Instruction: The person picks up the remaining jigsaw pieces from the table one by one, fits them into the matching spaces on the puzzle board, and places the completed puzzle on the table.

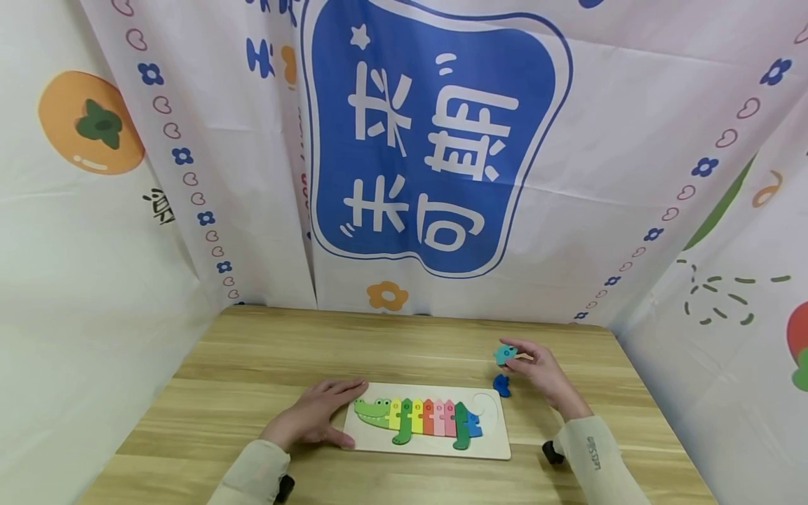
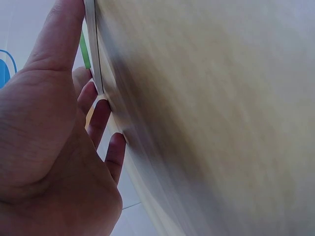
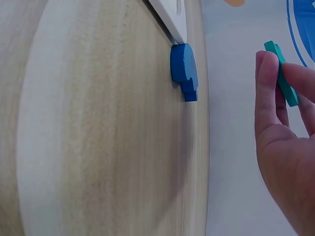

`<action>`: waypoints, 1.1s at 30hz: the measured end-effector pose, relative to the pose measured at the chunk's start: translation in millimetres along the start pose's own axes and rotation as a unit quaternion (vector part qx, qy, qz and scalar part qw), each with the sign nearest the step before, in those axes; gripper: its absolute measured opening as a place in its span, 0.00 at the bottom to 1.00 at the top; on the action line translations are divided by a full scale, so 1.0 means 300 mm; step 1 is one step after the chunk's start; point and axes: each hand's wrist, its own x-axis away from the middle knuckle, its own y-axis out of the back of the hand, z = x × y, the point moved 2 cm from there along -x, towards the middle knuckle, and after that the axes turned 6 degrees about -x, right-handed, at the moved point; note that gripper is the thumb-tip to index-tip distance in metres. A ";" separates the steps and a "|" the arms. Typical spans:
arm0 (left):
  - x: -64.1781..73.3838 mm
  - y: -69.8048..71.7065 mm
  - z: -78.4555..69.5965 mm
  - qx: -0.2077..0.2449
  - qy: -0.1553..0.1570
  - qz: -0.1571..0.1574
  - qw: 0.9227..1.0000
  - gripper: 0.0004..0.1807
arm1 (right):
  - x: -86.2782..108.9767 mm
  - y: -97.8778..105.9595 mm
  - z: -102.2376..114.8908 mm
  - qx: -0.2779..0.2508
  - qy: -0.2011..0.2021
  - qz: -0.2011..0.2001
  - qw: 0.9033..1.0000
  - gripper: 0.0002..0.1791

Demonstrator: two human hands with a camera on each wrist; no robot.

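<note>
A wooden puzzle board [image 1: 429, 450] with a colourful crocodile lies on the table. Several numbered pieces form the crocodile's body, and a bare outlined curl [image 1: 485, 405] shows at its right end. My left hand [image 1: 318, 414] rests at the board's left end, thumb and fingers spread along its edge. Above the table, my right hand [image 1: 544, 375] pinches a teal puzzle piece [image 1: 503, 354] between thumb and fingers. The same teal piece [image 3: 284, 78] appears edge-on in the right wrist view. A dark blue curved puzzle piece [image 1: 501, 385] lies by the board's upper right corner, below the teal one.
The wood-grain table [image 1: 284, 347] reaches back to a white printed cloth [image 1: 252, 210] hanging behind it. Similar cloth stands at the left and right sides. Both wrists wear dark devices, one near the right sleeve [image 1: 596, 452].
</note>
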 end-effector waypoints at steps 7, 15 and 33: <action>-0.002 -0.003 0.001 -0.004 0.002 0.002 1.000 0.58 | 0.000 -0.005 0.001 0.000 -0.007 -0.013 1.000 0.27; -0.003 -0.001 0.002 -0.010 0.001 0.003 1.000 0.58 | 0.006 -0.019 0.011 -0.005 -0.010 -0.015 1.000 0.26; -0.004 -0.002 0.005 0.001 0.004 0.004 1.000 0.58 | 0.018 -0.033 0.010 0.011 -0.011 -0.003 1.000 0.25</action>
